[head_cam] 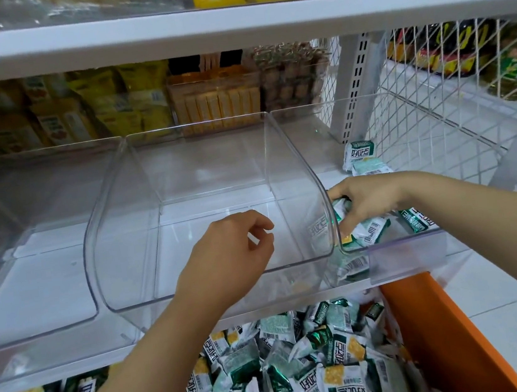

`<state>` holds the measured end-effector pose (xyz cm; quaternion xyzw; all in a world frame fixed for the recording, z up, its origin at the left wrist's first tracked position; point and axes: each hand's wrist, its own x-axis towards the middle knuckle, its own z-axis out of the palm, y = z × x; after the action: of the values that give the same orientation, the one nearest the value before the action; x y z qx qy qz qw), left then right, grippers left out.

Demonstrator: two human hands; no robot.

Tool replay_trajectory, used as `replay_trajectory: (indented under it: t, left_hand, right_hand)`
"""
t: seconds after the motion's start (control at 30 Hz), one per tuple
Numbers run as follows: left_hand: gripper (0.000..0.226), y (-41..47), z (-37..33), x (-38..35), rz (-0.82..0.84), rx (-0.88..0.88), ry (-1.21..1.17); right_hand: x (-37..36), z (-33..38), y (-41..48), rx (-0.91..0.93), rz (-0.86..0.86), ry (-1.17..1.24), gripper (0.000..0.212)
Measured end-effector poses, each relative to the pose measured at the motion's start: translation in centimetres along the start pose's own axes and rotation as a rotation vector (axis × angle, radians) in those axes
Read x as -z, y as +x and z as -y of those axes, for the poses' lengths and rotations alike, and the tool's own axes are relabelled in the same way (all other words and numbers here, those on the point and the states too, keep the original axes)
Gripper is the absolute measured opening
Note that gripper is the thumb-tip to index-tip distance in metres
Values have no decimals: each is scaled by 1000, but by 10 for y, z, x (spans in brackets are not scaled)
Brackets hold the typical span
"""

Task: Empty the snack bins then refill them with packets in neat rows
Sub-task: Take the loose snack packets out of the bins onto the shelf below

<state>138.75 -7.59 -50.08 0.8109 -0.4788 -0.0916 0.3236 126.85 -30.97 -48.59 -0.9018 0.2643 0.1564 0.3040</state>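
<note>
Right hand [369,201] grasps packets [370,230], right end of shelf [43,370]; left hand [235,251] slack, empty. Overfull grab could spill beyond crate [431,321].

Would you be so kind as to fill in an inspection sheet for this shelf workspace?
Surface: white shelf carrying three clear bins side by side.
Job's things: left bin and middle bin show nothing inside; right bin holds a few green-and-white packets; a heap more fills the orange crate below.
Clutter: two stray packets farther back in the right bin.
Grips: left hand loosely curled, holding nothing, over the middle bin; right hand grasping packets in the right bin.
Cables: nothing seen.
Surroundings: wire mesh to the right, stocked upper shelf, yellow packs behind.
</note>
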Motion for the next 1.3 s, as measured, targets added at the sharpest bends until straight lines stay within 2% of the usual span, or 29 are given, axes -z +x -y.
replay_trajectory:
  t: [0.1,0.27,0.33,0.6,0.7,0.8,0.9,1.03,1.2,1.3]
  left_hand:
    - [18,-1,0,0,-6,-4,15]
    - [18,-5,-3,1,-68,-42,87]
    - [18,-10,-6,1,-107,-91,116]
    - [18,-27,-14,7,-180,-231,189]
    - [19,-45,-12,9,-244,-332,210]
    - [28,-69,3,6,-267,-410,305]
    - [24,-89,21,-3,-264,-437,407]
    - [37,-102,25,-8,-200,-417,464]
    - [30,-98,22,-2,-191,-394,429]
    - [35,-92,19,1,-193,-387,377]
  right_hand:
    - [1,4,-10,20,-75,-41,40]
    - [12,2,-42,48,-435,-12,43]
    - [14,4,-57,77,-531,-34,41]
    - [13,34,-133,243,-736,-9,45]
    - [-6,48,-167,322,-674,29,42]
    - [-47,48,-183,345,-453,21,42]
    - [-98,37,-172,280,-215,-82,43]
    - [-154,17,-137,158,-64,-189,43]
    - [-155,19,-125,186,-127,-158,50]
    - [-126,31,-138,244,-226,-46,40]
